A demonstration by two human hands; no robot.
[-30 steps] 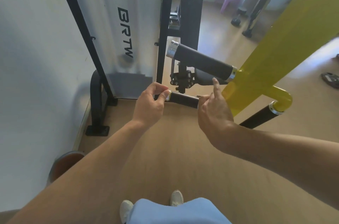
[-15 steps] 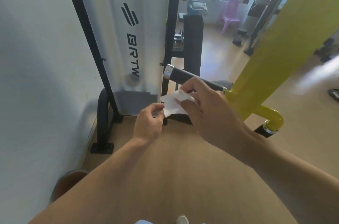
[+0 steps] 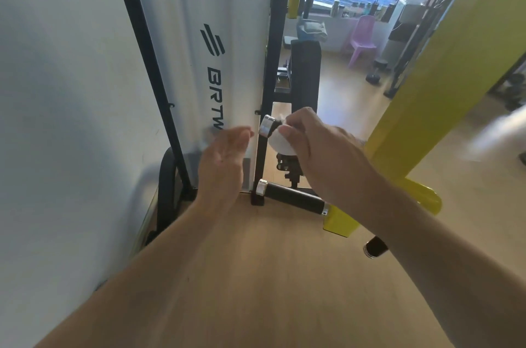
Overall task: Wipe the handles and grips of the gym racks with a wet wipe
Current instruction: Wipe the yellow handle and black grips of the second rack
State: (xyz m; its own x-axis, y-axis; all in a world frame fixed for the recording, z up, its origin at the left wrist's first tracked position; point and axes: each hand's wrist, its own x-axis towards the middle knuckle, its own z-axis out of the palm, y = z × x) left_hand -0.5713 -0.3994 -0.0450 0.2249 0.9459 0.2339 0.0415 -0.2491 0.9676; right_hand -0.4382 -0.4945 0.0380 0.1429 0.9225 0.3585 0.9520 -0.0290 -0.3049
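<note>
Two black grips with chrome end caps stick out leftwards from a yellow machine arm (image 3: 432,108). My right hand (image 3: 316,148) wraps a white wet wipe (image 3: 280,144) around the upper grip (image 3: 269,125), just behind its chrome cap, hiding most of that grip. My left hand (image 3: 225,157) hovers open just left of the cap, fingers apart and blurred, holding nothing. The lower grip (image 3: 293,196) lies bare below my right hand. A third black grip end (image 3: 375,246) shows at the lower right.
A white shroud with BRTW lettering (image 3: 216,34) in a black frame stands at the left, against a white wall. A black padded bench (image 3: 306,77) lies behind the grips. A purple chair (image 3: 361,40) and dumbbells stand far back. Wooden floor lies below.
My left hand has let go of the wipe and drawn left, open. My right hand has carried the wipe up and pressed it round the upper grip near its cap.
</note>
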